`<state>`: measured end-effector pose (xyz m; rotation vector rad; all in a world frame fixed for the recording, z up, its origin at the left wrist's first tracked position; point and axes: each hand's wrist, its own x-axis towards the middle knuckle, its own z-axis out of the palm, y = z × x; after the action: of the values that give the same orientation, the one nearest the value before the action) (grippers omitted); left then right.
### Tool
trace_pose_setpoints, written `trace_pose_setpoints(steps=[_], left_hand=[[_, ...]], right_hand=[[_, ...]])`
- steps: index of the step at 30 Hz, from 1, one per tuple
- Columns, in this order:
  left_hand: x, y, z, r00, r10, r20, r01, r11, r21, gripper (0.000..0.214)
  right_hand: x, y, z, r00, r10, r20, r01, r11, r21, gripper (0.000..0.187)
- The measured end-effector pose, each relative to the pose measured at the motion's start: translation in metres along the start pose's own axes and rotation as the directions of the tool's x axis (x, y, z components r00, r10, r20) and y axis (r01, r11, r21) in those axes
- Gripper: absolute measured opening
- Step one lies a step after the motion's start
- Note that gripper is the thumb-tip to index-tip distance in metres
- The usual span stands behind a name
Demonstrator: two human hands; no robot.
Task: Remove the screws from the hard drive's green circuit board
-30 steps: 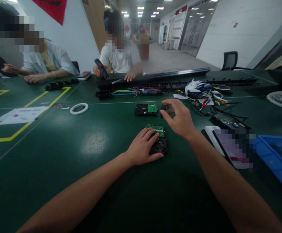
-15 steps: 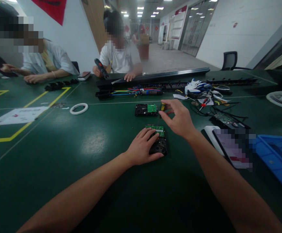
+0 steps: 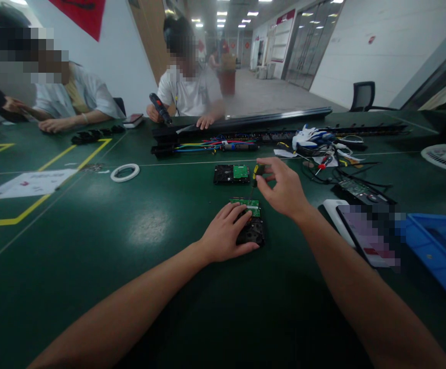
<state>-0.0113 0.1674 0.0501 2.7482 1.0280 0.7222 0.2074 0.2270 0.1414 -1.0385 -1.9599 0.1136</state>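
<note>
Across most of the view, a green table (image 3: 72,246) is stretching out, with a long black rail (image 3: 269,121) lying along its far side. Behind that, a co-worker (image 3: 194,92) is sitting and gripping a power driver (image 3: 160,108). Over on the right, a blue tray (image 3: 436,256) is sitting on the tabletop.

Hands are working apart but close together: the left hand (image 3: 226,231) is lying flat, fingers a bit spread, over the near drive (image 3: 254,233), while the right hand (image 3: 282,187) is pinching a small screwdriver (image 3: 256,175) just beyond. That near drive is resting mid-table, green board facing up, partly covered. The far drive (image 3: 230,175) is lying just past it. Off left, a white ring (image 3: 124,179) is lying flat. As for the screwdriver, its thin shaft is pointing down at the green board, and honestly I can't tell if the tip is touching.
</note>
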Motion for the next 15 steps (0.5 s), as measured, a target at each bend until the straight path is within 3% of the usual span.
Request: trace_pose_setpoints(steps=[8,15], left_hand=[[0.0004,0.0001,0.0002,1.0,0.004,0.013,-0.004,0.999,0.034,0.089],[0.0002,-0.0004,0.0004,1.0,0.005,0.014,-0.005,1.0,0.028,0.089]], right_hand=[[0.0003,0.0014,-0.0008,0.999,-0.053,-0.009,0.053,0.998,-0.021,0.034],[-0.0004,0.0047,0.0017,0.999,-0.023,-0.026,0.023,1.0,-0.021,0.035]])
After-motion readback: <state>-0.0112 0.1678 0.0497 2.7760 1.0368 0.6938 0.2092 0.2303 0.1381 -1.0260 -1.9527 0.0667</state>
